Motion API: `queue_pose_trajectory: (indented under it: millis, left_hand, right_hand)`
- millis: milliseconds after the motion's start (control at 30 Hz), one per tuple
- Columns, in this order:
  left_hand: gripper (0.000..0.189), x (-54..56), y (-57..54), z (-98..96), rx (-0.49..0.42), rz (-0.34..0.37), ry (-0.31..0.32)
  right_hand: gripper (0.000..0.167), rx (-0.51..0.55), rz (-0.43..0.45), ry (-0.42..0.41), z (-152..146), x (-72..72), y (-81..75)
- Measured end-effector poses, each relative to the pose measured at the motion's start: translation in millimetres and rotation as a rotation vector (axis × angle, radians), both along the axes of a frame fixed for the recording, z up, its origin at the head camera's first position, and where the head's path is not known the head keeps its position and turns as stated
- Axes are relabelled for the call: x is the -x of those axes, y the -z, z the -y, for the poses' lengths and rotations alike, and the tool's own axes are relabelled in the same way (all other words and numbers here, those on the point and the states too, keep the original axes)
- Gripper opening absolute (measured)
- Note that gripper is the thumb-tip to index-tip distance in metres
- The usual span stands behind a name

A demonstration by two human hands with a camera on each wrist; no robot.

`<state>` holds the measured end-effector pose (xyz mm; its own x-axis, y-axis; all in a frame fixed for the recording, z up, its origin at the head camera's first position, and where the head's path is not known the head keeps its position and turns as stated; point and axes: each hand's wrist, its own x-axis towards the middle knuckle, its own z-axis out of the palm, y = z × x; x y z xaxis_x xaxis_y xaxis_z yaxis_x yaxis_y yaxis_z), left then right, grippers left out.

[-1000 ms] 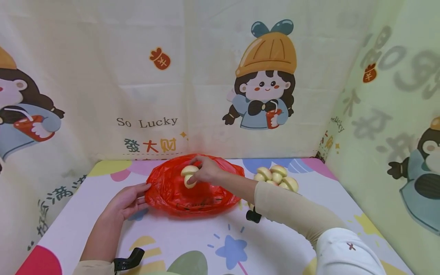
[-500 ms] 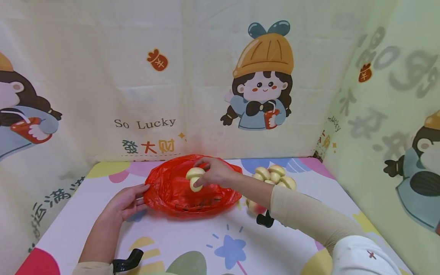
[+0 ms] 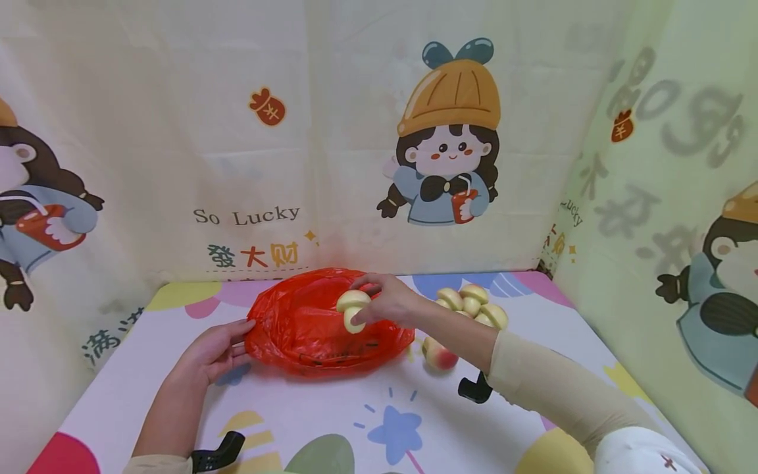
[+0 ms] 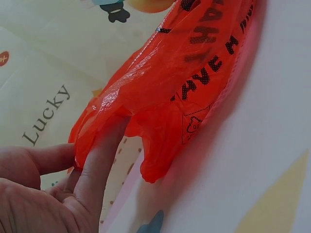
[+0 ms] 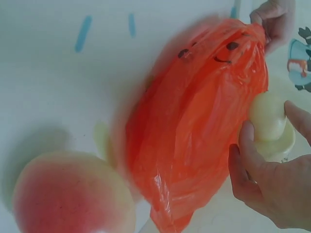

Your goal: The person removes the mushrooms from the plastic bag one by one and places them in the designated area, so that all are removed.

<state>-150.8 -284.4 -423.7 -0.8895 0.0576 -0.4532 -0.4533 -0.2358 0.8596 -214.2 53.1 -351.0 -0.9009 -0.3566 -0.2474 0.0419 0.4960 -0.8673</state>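
A red plastic bag [image 3: 278, 339] lies on the table with its mouth spread wide. My left hand [image 3: 214, 352] pinches the bag's left edge; in the left wrist view the bag film [image 4: 160, 87] hangs between thumb and fingers, with one finger against it. My right hand [image 3: 395, 304] grips a pale mushroom-shaped piece [image 3: 353, 300] by its stem, cap up, over the right part of the bag's mouth. In the right wrist view the fingers of my right hand [image 5: 277, 184] are bent around the mushroom-shaped piece [image 5: 268, 119].
A red-and-yellow peach [image 3: 439, 355] sits right of the bag, below my right forearm. Behind it lies a cluster of several pale mushroom-shaped pieces [image 3: 474, 299], partly hidden by the arm. A patterned cloth wall [image 3: 355, 197] rises behind the table [image 3: 331, 415].
My right hand has moved rightward over the bag, still holding the mushroom-shaped piece. The peach has come out from behind the forearm. My left hand stays at the bag's edge.
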Motion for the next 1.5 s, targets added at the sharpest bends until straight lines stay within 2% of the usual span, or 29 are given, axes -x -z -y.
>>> queue_pose_trajectory:
  millis: [133, 300, 600, 867, 1233, 1500]
  left_hand:
    - [0.074, -0.1, 0.1, 0.0, -0.003, 0.002, -0.004]
    - [0.075, -0.2, -0.1, -0.2, -0.004, -0.005, 0.001]
    - [0.075, -1.5, -1.4, -0.6, -0.003, -0.009, 0.005]
    - [0.075, -0.4, -1.5, -0.2, -0.004, -0.020, 0.014]
    - [0.075, -0.7, -0.7, -0.5, -0.009, -0.020, 0.014]
    - [0.075, -0.3, -0.2, -0.6, -0.010, -0.016, 0.011]
  right_hand:
    - [0.055, 0.035, -0.013, -0.022, -11.2, -0.7, -2.1]
    - [0.057, 0.043, -0.023, -0.005, -26.4, -5.2, -5.3]
    - [0.065, -0.009, -0.013, 0.064, -51.6, -13.8, -9.5]
    - [0.064, -0.061, -0.042, 0.101, -70.4, -22.0, -13.6]
    - [0.065, -0.062, -0.074, 0.110, -99.3, -25.7, -15.2]
    - [0.063, -0.004, -0.110, 0.102, -121.8, -28.7, -12.3]
